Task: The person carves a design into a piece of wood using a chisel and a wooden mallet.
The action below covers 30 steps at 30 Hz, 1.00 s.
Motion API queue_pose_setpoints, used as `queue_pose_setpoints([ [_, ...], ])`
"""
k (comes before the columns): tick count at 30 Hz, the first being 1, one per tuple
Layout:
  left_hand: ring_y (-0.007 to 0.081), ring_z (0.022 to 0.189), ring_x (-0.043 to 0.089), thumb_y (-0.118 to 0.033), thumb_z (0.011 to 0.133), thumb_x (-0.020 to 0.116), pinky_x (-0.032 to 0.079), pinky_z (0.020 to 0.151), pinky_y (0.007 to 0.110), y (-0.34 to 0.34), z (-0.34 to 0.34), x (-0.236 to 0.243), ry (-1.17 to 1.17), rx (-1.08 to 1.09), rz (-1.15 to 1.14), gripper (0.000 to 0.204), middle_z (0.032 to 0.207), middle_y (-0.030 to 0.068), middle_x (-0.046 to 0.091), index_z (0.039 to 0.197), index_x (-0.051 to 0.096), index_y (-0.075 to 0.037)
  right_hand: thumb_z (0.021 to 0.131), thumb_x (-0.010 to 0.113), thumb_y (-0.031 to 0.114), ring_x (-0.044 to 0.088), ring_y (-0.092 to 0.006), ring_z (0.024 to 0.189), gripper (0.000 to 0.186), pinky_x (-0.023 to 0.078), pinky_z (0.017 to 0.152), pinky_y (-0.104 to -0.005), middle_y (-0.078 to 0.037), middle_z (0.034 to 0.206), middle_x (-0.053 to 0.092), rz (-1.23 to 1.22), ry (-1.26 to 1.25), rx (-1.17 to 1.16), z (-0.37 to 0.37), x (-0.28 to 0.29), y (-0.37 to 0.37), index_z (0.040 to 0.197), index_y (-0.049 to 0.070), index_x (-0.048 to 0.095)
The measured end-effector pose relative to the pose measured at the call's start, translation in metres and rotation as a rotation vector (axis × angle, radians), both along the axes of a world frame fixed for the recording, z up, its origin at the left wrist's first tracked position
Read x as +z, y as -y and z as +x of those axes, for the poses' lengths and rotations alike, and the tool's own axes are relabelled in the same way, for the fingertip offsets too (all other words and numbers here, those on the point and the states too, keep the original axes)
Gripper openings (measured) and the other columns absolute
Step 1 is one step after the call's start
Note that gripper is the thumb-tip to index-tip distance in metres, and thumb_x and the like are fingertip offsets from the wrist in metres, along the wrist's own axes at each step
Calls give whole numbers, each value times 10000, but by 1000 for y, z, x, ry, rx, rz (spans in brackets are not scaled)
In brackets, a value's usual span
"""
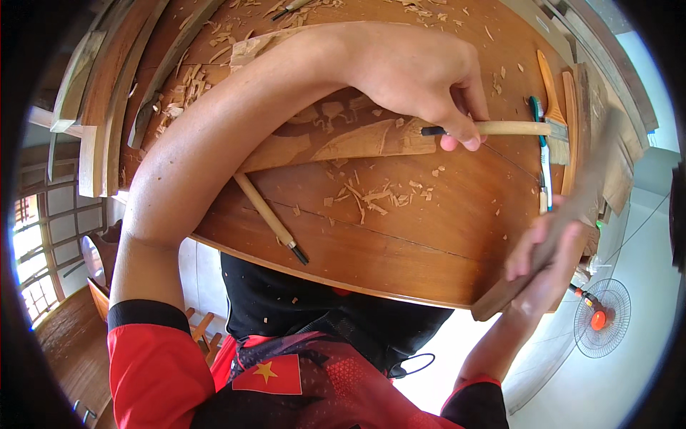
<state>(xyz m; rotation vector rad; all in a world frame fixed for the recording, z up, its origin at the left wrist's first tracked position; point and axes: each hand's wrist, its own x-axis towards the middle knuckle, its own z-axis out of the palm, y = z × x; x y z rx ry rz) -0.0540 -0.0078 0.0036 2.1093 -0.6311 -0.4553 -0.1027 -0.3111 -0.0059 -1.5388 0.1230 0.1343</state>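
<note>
My left hand (429, 79) reaches over the table with its fingers closed around a slim wooden-handled carving tool (511, 129). The tool lies sideways, its black end over the right end of a carved wooden board (343, 149). My left forearm hides part of this board, which bears a raised pattern. At the table's right front edge, my right hand (547, 264) is wrapped round a long wooden bar (500, 293). The bar slants up and away, its far end blurred. Another wooden-handled tool (268, 214) with a black tip lies near the front edge.
A flat brush (550, 86) and a toothbrush (544, 164) lie at the right of the brown table (429, 222). Wood shavings (371, 200) are scattered over it. Wooden lengths (107, 107) stand at the left, more at the right. A fan (600, 318) stands beyond.
</note>
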Motion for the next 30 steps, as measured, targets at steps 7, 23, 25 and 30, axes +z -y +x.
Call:
queue_pose_setpoints([
  [7,125,759,720,-287,963,699,529,710,289,-2,-2,2,45,-23,83,300,836,46,780,1082,787,-27,1103,449,480,359,-69,382,553,291,318,-235,-6,792,515,-37,34,-83,-13,4,-8,1383,8,513],
  [23,139,688,663,-315,963,688,493,650,319,-6,-8,7,35,-58,82,300,776,38,760,1020,795,-40,1115,411,439,408,-87,382,533,309,309,-255,-23,777,519,-189,-210,236,-36,4,-15,1343,-27,531],
  [25,149,682,661,-315,961,685,493,646,323,-4,-8,5,5,-34,91,299,771,43,756,1011,795,-41,1116,417,427,415,-87,382,521,313,316,-253,-26,774,526,-49,-134,67,-33,3,-7,1350,-24,532],
  [30,191,652,633,-320,940,703,485,635,336,-4,-11,13,50,-43,222,296,755,56,741,982,794,-41,1119,399,436,400,-83,378,526,317,312,-257,-23,768,513,-87,-140,99,-38,-2,-4,1383,-5,510],
])
